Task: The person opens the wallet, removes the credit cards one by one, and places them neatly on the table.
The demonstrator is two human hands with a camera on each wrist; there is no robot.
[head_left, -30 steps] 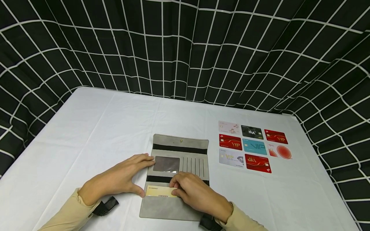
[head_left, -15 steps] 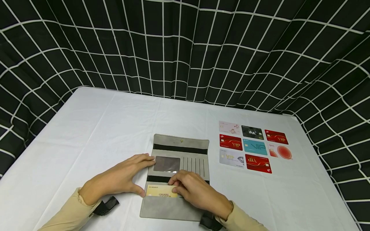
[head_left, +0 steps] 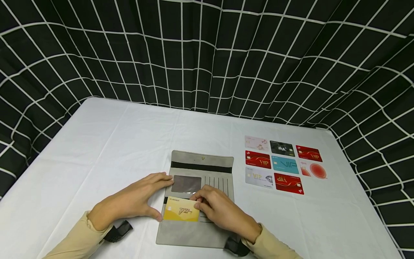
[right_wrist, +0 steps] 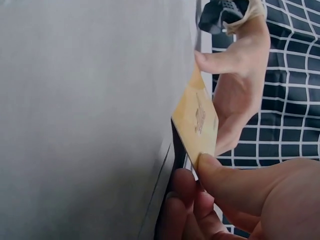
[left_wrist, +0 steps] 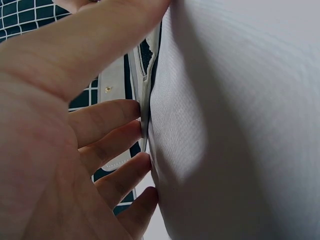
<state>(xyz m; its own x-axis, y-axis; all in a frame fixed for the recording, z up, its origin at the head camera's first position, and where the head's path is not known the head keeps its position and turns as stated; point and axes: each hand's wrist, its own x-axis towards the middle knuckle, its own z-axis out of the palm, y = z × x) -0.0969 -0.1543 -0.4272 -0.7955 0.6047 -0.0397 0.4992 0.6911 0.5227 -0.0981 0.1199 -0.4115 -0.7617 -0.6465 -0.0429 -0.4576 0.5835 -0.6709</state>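
A grey wallet (head_left: 187, 234) lies unfolded on the white table, with a clear window (head_left: 186, 184) and several card slots in its middle panel. Between thumb and fingers my right hand (head_left: 221, 214) pinches the right edge of a yellow VIP card (head_left: 181, 209). Most of the card's face shows; it slants up from the wallet's lower pocket in the right wrist view, and whether its lower edge is still inside is unclear. My left hand (head_left: 136, 198) rests along the wallet's left edge, fingers spread and fairly straight, its fingertips (left_wrist: 132, 107) touching the side.
Right of the wallet, several cards lie in rows: a teal card (head_left: 284, 164), a black card (head_left: 282, 148), red ones such as the lowest red card (head_left: 289, 183), and pale ones. A black curtain with white grid lines (head_left: 207, 54) stands behind the table (head_left: 129, 144).
The yellow card has risen out of the lower pocket, away from the body, showing much more of its face. My right hand moved up slightly with it; the left hand stayed put.
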